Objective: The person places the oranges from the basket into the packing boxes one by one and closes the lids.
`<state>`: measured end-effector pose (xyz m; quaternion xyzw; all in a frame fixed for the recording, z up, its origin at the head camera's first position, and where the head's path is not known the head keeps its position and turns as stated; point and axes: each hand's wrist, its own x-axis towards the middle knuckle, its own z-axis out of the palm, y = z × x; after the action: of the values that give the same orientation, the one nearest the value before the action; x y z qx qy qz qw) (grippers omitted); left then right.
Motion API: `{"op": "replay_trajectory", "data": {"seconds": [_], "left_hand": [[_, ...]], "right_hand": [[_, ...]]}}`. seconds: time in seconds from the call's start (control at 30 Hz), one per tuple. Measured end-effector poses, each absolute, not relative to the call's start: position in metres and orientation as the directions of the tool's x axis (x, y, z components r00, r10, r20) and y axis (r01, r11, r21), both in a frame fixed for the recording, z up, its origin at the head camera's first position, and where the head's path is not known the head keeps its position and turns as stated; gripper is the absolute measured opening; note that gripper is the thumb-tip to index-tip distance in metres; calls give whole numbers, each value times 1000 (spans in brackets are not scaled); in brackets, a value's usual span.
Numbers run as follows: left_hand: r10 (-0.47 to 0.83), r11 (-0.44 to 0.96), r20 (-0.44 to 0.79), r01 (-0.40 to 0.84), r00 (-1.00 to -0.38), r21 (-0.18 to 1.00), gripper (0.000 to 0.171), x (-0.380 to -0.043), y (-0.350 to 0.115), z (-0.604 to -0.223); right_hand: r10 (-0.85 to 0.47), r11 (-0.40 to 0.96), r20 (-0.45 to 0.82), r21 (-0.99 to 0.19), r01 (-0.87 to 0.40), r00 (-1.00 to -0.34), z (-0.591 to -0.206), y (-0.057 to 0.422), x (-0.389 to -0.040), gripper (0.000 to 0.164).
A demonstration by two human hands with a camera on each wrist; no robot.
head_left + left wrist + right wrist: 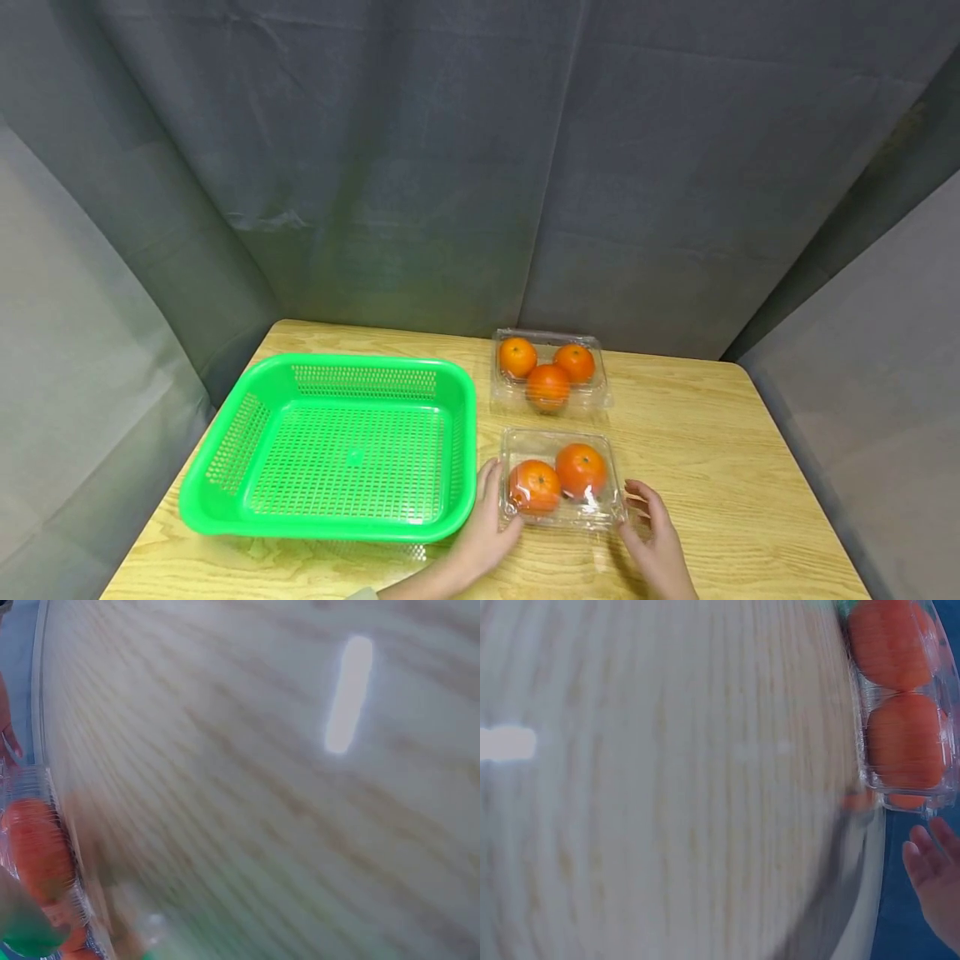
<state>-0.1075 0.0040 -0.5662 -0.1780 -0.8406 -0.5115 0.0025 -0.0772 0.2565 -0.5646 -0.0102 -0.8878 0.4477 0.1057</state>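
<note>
A clear plastic clamshell box [558, 521] with two oranges [581, 471] showing inside lies on the table, its lid down. My left hand [480, 533] is at the box's left side, fingers fairly straight along it and thumb by the front left corner. By the front right corner is my right hand [660, 546], its fingers relaxed and spread. In the right wrist view the fingertips of the right hand [934, 862] sit close to the box's end [907, 802]; whether they touch it is unclear. The left wrist view is blurred and shows the box [45, 847] at its edge.
Behind this box stands another clear plastic box [547, 337] with three oranges [548, 387]. A green perforated basket [330, 533] takes up the left of the wooden table [712, 467], close to my left hand. Grey curtains [420, 167] enclose the back and sides.
</note>
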Motion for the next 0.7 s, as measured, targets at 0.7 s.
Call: {"op": "replay_trajectory", "data": {"seconds": [0.7], "left_hand": [[412, 738, 353, 535, -840, 411, 55, -118, 20, -550]], "right_hand": [[-93, 721, 353, -620, -308, -931, -557, 250, -86, 55]]}}
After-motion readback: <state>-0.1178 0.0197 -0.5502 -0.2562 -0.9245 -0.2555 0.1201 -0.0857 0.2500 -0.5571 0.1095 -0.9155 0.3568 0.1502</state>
